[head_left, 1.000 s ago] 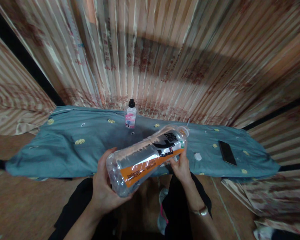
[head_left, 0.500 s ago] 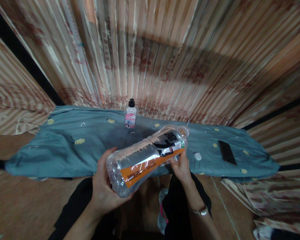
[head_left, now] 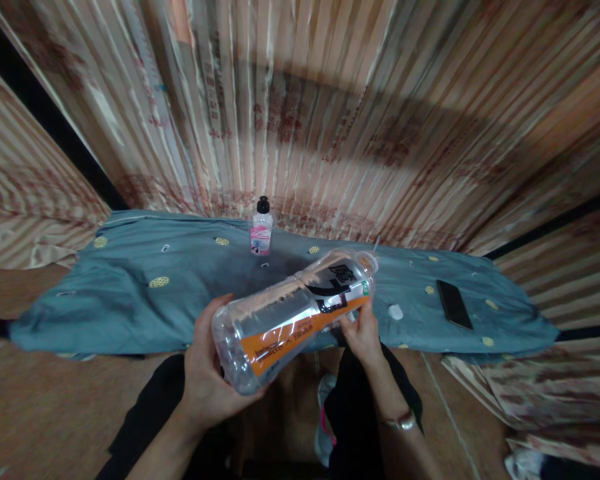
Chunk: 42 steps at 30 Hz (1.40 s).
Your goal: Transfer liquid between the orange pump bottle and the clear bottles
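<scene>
A large clear plastic bottle (head_left: 300, 317) with an orange and black label is tilted in front of me, its neck up to the right. My left hand (head_left: 207, 370) is closed round its base end. Near the neck, my right hand (head_left: 363, 333) grips the underside, with some of its fingers hidden behind the bottle. A thin clear stick-like piece (head_left: 377, 245) shows at the mouth; what it is I cannot tell. On the cloth to the right of the bottle lies a small white cap (head_left: 395, 312).
A small bottle (head_left: 261, 233) with a black top and pink label stands upright at the back of the blue-green cloth-covered table (head_left: 130, 300). Towards the right lies a black phone (head_left: 454, 305). Striped curtains (head_left: 300, 133) hang behind, and dark poles (head_left: 55, 107) stand at the sides.
</scene>
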Each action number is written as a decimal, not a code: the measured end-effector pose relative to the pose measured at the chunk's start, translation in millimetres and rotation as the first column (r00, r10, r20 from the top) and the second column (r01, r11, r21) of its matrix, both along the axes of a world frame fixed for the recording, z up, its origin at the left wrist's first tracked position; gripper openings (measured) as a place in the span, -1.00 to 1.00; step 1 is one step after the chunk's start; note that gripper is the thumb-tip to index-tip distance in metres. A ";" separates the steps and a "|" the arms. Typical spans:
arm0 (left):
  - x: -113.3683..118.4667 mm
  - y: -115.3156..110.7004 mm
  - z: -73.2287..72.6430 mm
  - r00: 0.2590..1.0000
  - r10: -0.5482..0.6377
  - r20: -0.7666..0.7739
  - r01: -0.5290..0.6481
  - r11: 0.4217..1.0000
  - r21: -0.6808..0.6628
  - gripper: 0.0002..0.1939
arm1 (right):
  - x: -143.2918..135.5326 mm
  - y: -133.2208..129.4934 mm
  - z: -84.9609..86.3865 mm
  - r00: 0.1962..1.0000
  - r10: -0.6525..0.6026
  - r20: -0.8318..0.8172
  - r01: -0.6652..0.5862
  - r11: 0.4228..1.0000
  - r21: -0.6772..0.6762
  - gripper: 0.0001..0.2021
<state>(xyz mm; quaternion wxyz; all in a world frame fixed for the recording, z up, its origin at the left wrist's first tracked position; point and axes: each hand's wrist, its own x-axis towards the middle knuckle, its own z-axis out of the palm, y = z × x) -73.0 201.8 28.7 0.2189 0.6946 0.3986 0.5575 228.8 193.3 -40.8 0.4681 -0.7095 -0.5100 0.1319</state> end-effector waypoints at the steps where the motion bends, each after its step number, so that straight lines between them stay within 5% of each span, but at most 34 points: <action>1: -1.4 0.3 -0.4 1.000 -0.009 -0.016 0.009 1.000 -0.005 0.09 | -0.1 0.1 0.1 1.000 -0.001 0.004 0.001 1.000 0.005 -0.21; 42: 5.7 -0.4 2.6 1.000 0.014 0.006 -0.014 0.999 0.050 -0.04 | 3.6 0.5 -7.0 1.000 -0.022 0.002 0.022 1.000 -0.012 -0.25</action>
